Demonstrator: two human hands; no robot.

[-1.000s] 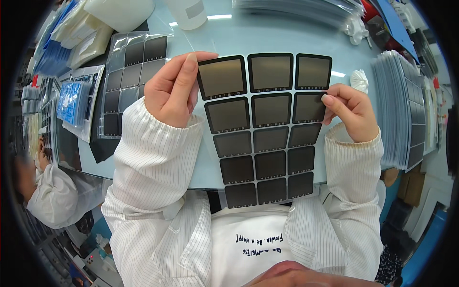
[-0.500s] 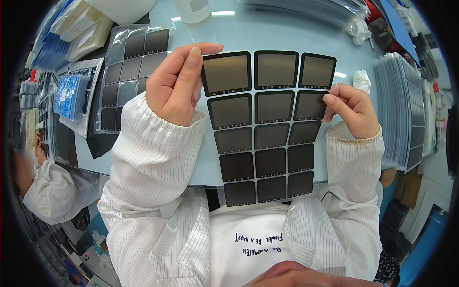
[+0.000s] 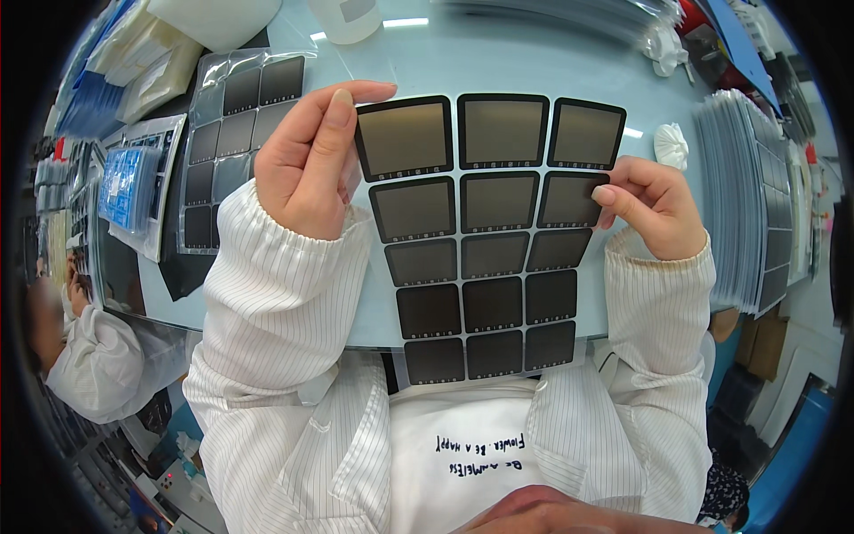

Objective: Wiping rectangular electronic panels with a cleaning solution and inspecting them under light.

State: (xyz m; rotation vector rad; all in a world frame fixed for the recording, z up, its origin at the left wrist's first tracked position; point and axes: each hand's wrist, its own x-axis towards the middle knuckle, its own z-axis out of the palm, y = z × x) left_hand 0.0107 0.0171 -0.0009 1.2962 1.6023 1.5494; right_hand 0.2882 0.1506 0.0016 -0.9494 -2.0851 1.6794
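Head view: a person in a white striped smock holds a clear sheet [image 3: 485, 240] of dark square panels up over a pale blue surface [image 3: 534, 62], three columns wide and five rows deep. The left hand [image 3: 311, 165] is clamped on the sheet's upper left edge, thumb laid along the top of the first panel, fingers curled behind. The right hand [image 3: 654, 209] pinches the right edge beside the second row, fingertips closed on the rim. The sheet hangs between the two hands, its lower rows reaching down toward the person's chest and its top row catching the overhead light.

To the left lies another sheet of panels [image 3: 236, 142] in a crinkled clear bag, flat on the surface, with a blue tray [image 3: 129, 182] beyond it. A tall stack of sheets [image 3: 747, 196] stands at the right, near a small white wad [image 3: 672, 142]. A second person in white [image 3: 98, 365] sits at the lower left.

Judged from the grip, the handling goes best with fingers kept to the margins and off the panel faces, the sheet held taut and level between both hands, and tilted slowly so that the light sweeps across every row.
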